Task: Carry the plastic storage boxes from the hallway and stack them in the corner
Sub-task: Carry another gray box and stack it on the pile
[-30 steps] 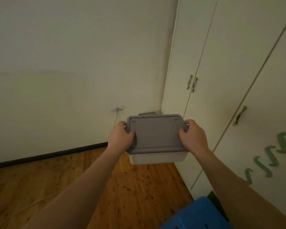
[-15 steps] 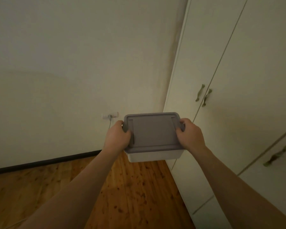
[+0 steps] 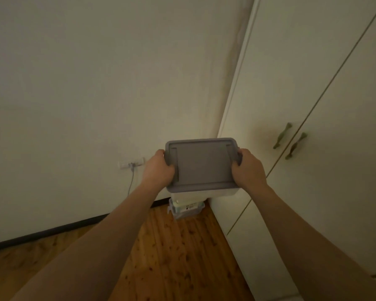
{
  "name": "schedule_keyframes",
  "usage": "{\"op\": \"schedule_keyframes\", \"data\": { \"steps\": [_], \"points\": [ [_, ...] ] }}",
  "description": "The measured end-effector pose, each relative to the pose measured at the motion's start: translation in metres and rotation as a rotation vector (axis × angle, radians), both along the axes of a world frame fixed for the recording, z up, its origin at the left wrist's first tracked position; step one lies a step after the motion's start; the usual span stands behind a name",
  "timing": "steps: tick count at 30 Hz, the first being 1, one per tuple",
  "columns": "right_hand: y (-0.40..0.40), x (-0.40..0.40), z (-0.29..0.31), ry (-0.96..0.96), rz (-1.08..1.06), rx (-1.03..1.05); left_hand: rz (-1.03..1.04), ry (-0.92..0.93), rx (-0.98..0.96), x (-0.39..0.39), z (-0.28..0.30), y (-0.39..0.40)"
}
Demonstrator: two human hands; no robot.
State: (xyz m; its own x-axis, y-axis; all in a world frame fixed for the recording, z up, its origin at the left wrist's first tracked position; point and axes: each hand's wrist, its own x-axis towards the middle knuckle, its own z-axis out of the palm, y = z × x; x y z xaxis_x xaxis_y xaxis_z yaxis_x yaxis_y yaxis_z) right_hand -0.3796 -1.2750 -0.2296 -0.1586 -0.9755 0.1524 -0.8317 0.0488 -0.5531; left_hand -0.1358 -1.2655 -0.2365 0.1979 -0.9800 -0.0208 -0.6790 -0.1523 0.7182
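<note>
Dim corner where wall meets wardrobe — a stacked box sits there on the floor, just below the grey-lidded storage box. Left hand and right hand grip its short ends, long axis across the frame.

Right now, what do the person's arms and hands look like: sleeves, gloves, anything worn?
Both forearms are bare up to the frame edge, no sleeves in view. The left hand and right hand have no gloves; no watch, ring or wristband shows. No cables or markings.
</note>
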Motion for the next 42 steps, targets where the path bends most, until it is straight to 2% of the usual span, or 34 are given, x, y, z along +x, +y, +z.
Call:
{"op": "schedule_keyframes", "data": {
  "steps": [6, 12, 17, 23, 28, 32, 42],
  "points": [
    [-0.08, -0.004, -0.028, -0.027, 0.004, 0.079, -0.001, 0.05, 0.057, -0.008, -0.024, -0.072],
    [-0.151, -0.015, -0.063, -0.019, 0.074, 0.173, 0.015, 0.141, 0.132, -0.016, -0.058, -0.134],
    [-0.229, -0.028, -0.101, -0.016, 0.151, 0.244, 0.03, 0.143, 0.21, -0.025, -0.087, -0.196],
    [-0.317, -0.028, -0.14, 0.005, 0.203, 0.288, 0.104, 0.193, 0.203, -0.025, -0.123, -0.259],
    [-0.359, -0.02, -0.19, 0.02, 0.248, 0.338, 0.174, 0.209, 0.239, -0.02, -0.173, -0.29],
    [-0.387, -0.015, -0.238, 0.015, 0.237, 0.382, 0.133, 0.205, 0.29, -0.014, -0.216, -0.316],
    [-0.41, -0.011, -0.339, 0.001, 0.229, 0.438, 0.123, 0.211, 0.348, -0.007, -0.324, -0.344]
  ]
}}
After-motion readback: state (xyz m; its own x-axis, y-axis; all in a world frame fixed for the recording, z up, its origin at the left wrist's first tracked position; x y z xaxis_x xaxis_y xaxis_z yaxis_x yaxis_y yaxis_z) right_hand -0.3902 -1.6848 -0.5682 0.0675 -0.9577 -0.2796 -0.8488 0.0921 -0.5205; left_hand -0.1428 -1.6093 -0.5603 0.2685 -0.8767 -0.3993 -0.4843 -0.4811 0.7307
